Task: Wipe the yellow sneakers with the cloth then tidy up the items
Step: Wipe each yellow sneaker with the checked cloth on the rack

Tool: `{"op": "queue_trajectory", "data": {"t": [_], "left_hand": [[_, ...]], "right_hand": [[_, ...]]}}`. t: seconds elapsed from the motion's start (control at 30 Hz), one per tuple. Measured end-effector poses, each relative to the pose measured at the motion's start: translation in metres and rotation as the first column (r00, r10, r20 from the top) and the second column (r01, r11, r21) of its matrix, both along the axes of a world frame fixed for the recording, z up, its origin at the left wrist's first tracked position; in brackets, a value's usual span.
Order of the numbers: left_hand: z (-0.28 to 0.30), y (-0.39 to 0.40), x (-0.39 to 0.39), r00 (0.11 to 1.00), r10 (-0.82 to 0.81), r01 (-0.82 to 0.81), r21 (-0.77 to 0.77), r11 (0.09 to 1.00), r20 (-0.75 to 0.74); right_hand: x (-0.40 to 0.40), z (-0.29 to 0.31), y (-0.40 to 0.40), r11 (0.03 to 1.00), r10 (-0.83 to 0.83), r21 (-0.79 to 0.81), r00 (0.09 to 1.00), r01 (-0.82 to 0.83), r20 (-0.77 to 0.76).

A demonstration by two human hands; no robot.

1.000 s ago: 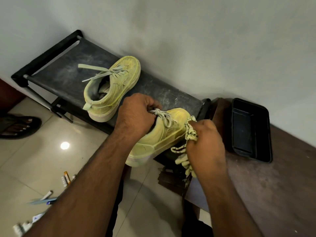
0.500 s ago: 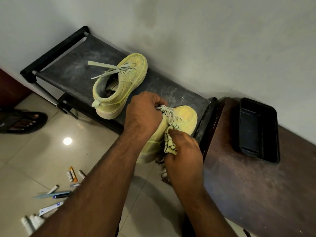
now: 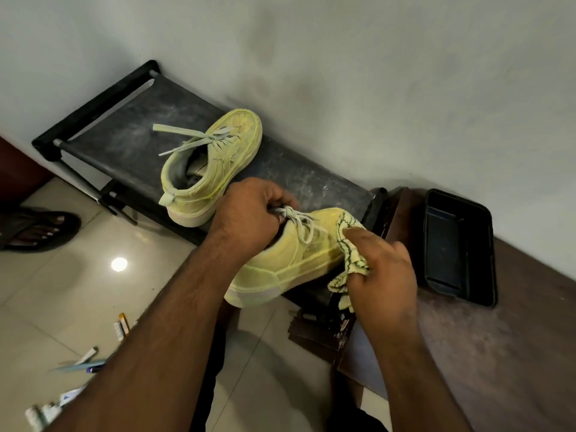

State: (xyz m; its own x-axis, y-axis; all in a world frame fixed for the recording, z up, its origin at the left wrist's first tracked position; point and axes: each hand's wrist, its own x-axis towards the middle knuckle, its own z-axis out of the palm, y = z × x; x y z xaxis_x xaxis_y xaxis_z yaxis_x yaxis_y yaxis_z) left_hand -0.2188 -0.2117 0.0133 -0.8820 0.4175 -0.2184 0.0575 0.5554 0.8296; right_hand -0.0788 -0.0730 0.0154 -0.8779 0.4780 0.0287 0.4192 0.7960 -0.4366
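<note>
- Left hand (image 3: 246, 221) fingers grip the near yellow suede sneaker (image 3: 290, 260) at its collar, as before.
- Right hand (image 3: 381, 269) fingers pinch the yellow patterned cloth (image 3: 349, 244) — now shifted from the laces to the toe.
- Second yellow sneaker (image 3: 212, 163) stays on the black bench (image 3: 124, 141), beyond the left fingers.

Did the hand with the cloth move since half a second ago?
Yes. The right hand and its cloth slid from beside the laces toward the held sneaker's toe, nearer the black tray.
</note>
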Motion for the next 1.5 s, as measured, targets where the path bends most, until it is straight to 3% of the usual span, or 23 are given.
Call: {"op": "queue_trajectory", "data": {"t": [0.1, 0.23, 0.47, 0.67, 0.8, 1.07, 1.2, 1.3, 1.43, 1.5], "left_hand": [[0.007, -0.006, 0.000, 0.993, -0.117, 0.116, 0.071, 0.991, 0.015], [0.004, -0.010, -0.003, 0.990, -0.138, 0.134, 0.103, 0.986, 0.032], [0.003, -0.010, -0.003, 0.991, -0.135, 0.133, 0.100, 0.986, 0.018], [0.004, -0.008, -0.003, 0.991, -0.135, 0.134, 0.073, 0.988, 0.011], [0.007, -0.009, -0.004, 0.988, -0.152, 0.153, 0.065, 0.986, -0.014], [0.009, -0.010, -0.001, 0.988, -0.156, 0.154, 0.081, 0.985, 0.018], [0.009, -0.009, -0.002, 0.989, -0.149, 0.149, 0.057, 0.987, 0.003], [0.007, -0.007, -0.002, 0.991, -0.134, 0.134, 0.039, 0.990, -0.017], [0.006, -0.006, -0.003, 0.992, -0.121, 0.122, 0.025, 0.992, -0.029], [0.004, -0.007, -0.004, 0.992, -0.122, 0.123, 0.036, 0.992, -0.020]], "right_hand": [[-0.004, -0.001, -0.011, 0.991, 0.028, 0.127, 0.998, -0.035, 0.053], [-0.007, -0.007, -0.030, 0.987, 0.011, 0.162, 1.000, -0.012, 0.008], [-0.002, -0.019, -0.056, 0.996, 0.083, 0.049, 0.976, -0.075, -0.200], [0.004, -0.007, -0.057, 0.978, 0.197, 0.114, 0.945, -0.172, -0.262], [-0.003, -0.011, -0.062, 0.963, 0.255, 0.137, 0.952, -0.233, -0.171], [-0.007, -0.002, -0.026, 0.991, -0.096, 0.104, 0.988, 0.084, 0.119], [-0.007, 0.001, -0.021, 0.990, -0.117, 0.093, 0.981, 0.103, 0.154], [-0.010, -0.002, -0.037, 0.996, -0.072, 0.064, 0.993, 0.066, 0.096], [-0.009, -0.004, -0.067, 0.998, 0.058, 0.029, 0.991, -0.055, -0.117], [-0.007, -0.001, -0.069, 0.991, 0.128, -0.012, 0.983, -0.131, -0.133]]}}
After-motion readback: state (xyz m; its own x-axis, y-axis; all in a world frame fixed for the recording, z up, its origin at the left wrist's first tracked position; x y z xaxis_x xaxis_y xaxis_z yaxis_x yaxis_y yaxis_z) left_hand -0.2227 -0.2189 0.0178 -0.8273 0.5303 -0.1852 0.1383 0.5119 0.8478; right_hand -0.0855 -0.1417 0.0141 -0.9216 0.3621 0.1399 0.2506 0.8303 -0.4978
